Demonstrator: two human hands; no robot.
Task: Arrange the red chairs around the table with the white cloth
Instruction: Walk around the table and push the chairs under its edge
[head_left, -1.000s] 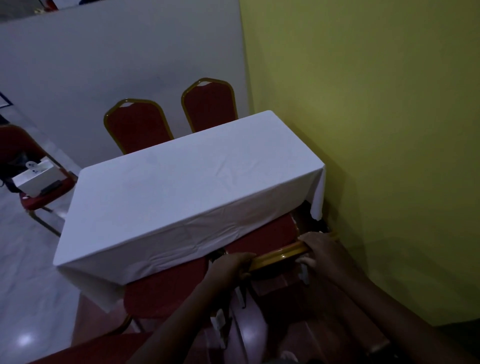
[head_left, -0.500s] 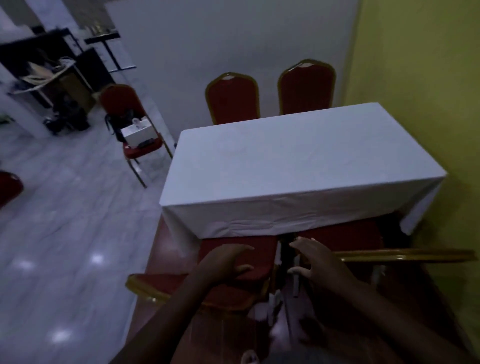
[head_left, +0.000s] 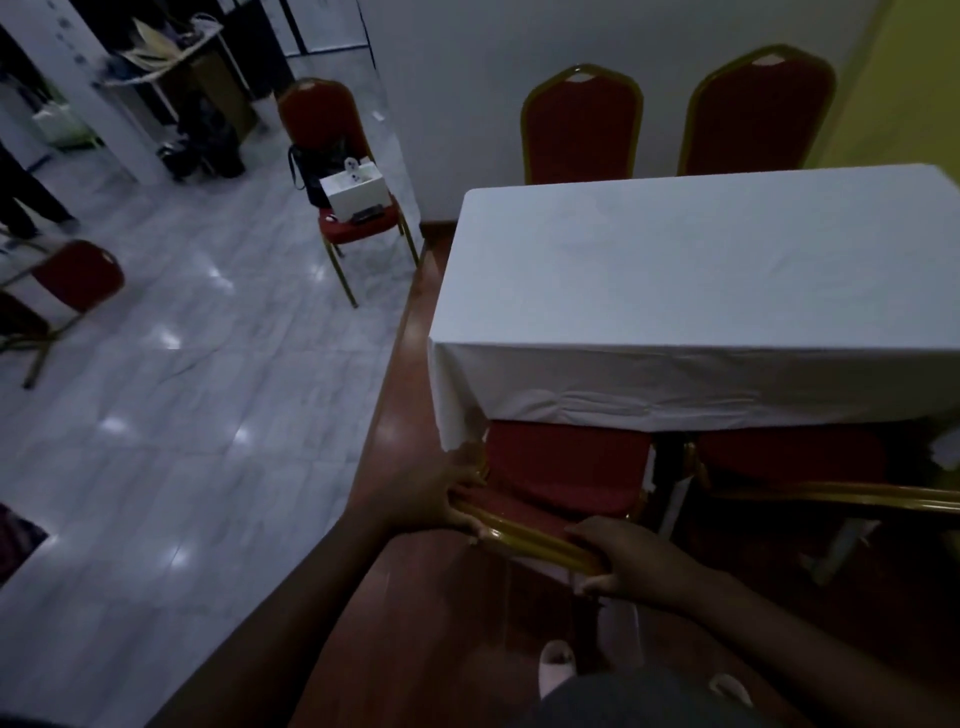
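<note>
The table with the white cloth (head_left: 701, 280) fills the right half of the view. Two red chairs with gold frames (head_left: 582, 124) (head_left: 758, 114) stand side by side at its far side. On the near side, a red chair (head_left: 563, 470) sits with its seat partly under the cloth. My left hand (head_left: 441, 493) grips the left end of its gold back rail, and my right hand (head_left: 634, 561) grips the right end. A second near-side red chair (head_left: 789, 462) is tucked in to the right.
A red chair (head_left: 337, 171) holding a white box and a dark bag stands on the grey tiles at the upper left. Another red chair (head_left: 62, 291) is at the far left. The table stands on a brown wooden platform, with a yellow wall at the right.
My hands left the right near-side chair and took hold of the back rail of the left near-side chair. The view swung left.
</note>
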